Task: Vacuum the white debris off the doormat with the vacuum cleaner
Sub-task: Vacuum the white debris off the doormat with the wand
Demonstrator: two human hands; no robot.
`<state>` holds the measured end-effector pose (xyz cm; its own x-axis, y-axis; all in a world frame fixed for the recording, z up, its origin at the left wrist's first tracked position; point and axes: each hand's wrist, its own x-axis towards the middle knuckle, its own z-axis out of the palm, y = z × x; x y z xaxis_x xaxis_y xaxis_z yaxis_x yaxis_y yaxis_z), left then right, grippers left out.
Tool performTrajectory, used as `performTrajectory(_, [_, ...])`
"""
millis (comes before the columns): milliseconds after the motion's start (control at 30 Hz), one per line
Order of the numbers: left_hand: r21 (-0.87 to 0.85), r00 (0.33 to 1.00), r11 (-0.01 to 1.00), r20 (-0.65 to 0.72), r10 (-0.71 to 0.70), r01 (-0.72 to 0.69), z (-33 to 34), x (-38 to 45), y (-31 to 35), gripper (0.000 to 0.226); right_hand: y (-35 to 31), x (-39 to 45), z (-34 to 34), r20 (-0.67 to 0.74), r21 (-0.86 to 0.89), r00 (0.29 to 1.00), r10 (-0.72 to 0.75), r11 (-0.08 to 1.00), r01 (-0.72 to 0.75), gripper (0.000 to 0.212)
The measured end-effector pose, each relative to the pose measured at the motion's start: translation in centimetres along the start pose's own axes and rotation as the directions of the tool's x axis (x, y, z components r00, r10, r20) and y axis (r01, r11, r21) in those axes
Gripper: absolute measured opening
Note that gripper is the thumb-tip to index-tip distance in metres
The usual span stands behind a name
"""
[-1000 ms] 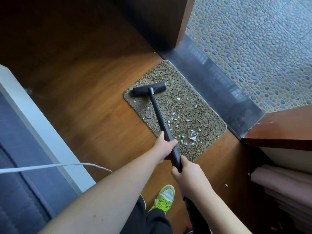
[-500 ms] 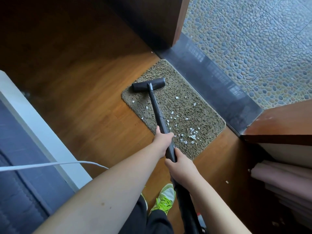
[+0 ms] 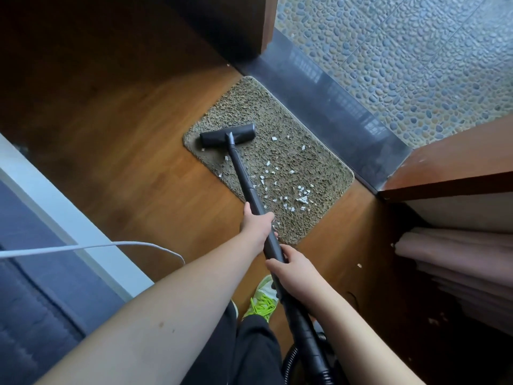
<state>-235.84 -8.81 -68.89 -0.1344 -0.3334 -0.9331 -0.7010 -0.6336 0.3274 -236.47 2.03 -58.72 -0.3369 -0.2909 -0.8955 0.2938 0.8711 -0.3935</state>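
A tan, coarse doormat lies on the wood floor beside a dark threshold. White debris is scattered over its near right part, with a few flecks by the left edge. The vacuum cleaner's black floor head sits flat on the mat's left side. Its black wand runs back toward me. My left hand grips the wand higher up, at the mat's near edge. My right hand grips it lower, where the ribbed hose begins.
A dark threshold strip borders the mat, with pebble paving beyond. A wooden cabinet with folded cloth stands at right. A white cable crosses the left. My green-laced shoe is below. One white fleck lies on the floor.
The floor head has been drawn back along the mat's left side toward me, and both hands have come back with the wand.
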Motion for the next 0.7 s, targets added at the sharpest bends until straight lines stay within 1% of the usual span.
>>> performTrajectory(67, [0.004, 1.0, 1.0, -0.007, -0.011, 0.011, 0.3, -0.5, -0.8, 0.081, 0.8, -0.7, -0.2, 0.022, 0.011, 1.0, 0.01, 1.0, -0.011, 0.021])
performTrajectory(167, [0.008, 1.0, 1.0, -0.006, -0.014, 0.014, 0.5, -1.2, -1.8, 0.081, 2.1, -2.1, -0.3, 0.057, -0.026, 0.998, 0.0, 1.0, 0.001, 0.027])
performTrajectory(300, [-0.027, 1.0, 1.0, -0.011, -0.012, 0.011, 1.0, -1.8, -3.5, 0.079, 3.4, -3.2, 0.0, 0.016, -0.104, 0.999, -0.045, 0.994, 0.047, 0.018])
performTrajectory(367, [-0.052, 1.0, 0.999, -0.016, -0.001, 0.001, 1.2, -1.9, -4.2, 0.077, 3.8, -3.4, 0.1, -0.003, -0.119, 0.998, -0.056, 0.991, 0.055, 0.017])
performTrajectory(533, [-0.05, 1.0, 0.999, -0.031, 0.006, -0.007, 1.3, -1.3, -4.7, 0.075, 4.2, -3.3, 0.3, -0.011, -0.103, 0.997, -0.078, 0.992, 0.076, 0.014])
performTrajectory(700, [-0.032, 0.999, 0.999, -0.038, 0.023, -0.025, 1.0, -0.1, -3.4, 0.075, 3.1, -2.1, 0.3, -0.015, -0.102, 0.996, -0.091, 0.991, 0.089, 0.015])
